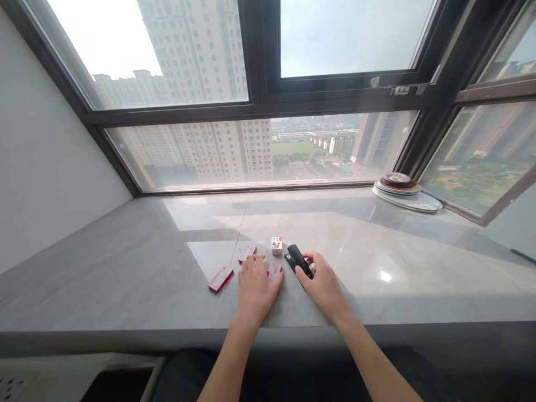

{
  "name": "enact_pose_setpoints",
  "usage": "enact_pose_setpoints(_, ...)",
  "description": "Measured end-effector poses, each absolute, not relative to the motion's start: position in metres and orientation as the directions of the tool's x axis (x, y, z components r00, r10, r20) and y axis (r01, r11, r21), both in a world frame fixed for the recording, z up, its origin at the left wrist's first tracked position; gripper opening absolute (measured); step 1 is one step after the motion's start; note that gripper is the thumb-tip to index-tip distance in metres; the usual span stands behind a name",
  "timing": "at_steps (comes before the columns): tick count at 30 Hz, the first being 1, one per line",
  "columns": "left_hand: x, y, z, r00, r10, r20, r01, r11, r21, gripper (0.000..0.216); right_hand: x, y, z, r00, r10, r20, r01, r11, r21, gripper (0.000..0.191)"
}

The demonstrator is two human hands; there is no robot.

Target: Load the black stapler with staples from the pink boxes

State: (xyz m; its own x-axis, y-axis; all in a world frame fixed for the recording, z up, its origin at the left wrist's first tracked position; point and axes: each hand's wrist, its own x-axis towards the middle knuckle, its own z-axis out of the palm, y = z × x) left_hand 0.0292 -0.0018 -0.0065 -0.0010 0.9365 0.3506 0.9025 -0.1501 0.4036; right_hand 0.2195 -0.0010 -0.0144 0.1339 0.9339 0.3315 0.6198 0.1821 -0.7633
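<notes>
My right hand (321, 282) is closed round the near end of a black stapler (298, 259) lying on the grey stone sill (125, 268). My left hand (255, 287) rests palm down with fingers stretched over a small red and white box (274, 271), partly hidden beneath it. Another red box (247, 253) lies just beyond my left fingertips. A third red box (220, 279) lies to the left of that hand. A small white box (276, 245) stands upright beyond the stapler.
A stack of plates (404, 190) sits at the far right corner of the sill by the window. Dark window frames run along the back. A white wall (46, 156) bounds the left side. The sill's front edge is near my forearms.
</notes>
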Motion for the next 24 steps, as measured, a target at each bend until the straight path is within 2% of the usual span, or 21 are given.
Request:
enact_pose_setpoints(3,0.021,-0.015,-0.003,0.146,0.944,0.295,0.870,-0.265,0.416,0.032,0.238,-0.003,-0.005,0.065,0.916,0.396,0.690,0.245,-0.681,0.026)
enact_pose_setpoints(6,0.020,-0.033,0.001,0.294,0.904,0.309,0.804,-0.409,0.431,0.045,0.240,-0.004,0.006,-0.033,0.922,0.385,0.696,0.297,-0.653,0.028)
enact_pose_setpoints(10,0.017,-0.046,0.002,0.387,0.878,0.283,0.778,-0.475,0.411,0.053,0.208,-0.008,0.017,-0.105,0.926,0.362,0.675,0.334,-0.658,0.031)
enact_pose_setpoints(13,0.006,-0.047,0.002,0.411,0.877,0.249,0.783,-0.479,0.396,0.058,0.176,-0.009,0.018,-0.080,0.922,0.379,0.678,0.329,-0.657,0.029)
enact_pose_setpoints(16,-0.006,-0.045,0.001,0.418,0.878,0.235,0.788,-0.479,0.388,0.061,0.156,-0.007,0.020,0.024,0.922,0.388,0.660,0.276,-0.698,0.026)
enact_pose_setpoints(18,-0.013,-0.044,0.000,0.406,0.886,0.224,0.800,-0.463,0.382,0.060,0.156,-0.003,0.022,0.119,0.926,0.358,0.550,0.238,-0.801,0.027)
enact_pose_setpoints(21,-0.018,-0.043,0.000,0.394,0.897,0.199,0.812,-0.441,0.382,0.059,0.177,0.004,0.020,0.241,0.943,0.230,0.191,0.187,-0.964,0.037)
enact_pose_setpoints(24,-0.018,-0.044,0.001,0.395,0.899,0.190,0.804,-0.438,0.403,0.054,0.217,0.007,0.007,0.312,0.949,0.033,-0.143,0.082,-0.986,0.041)
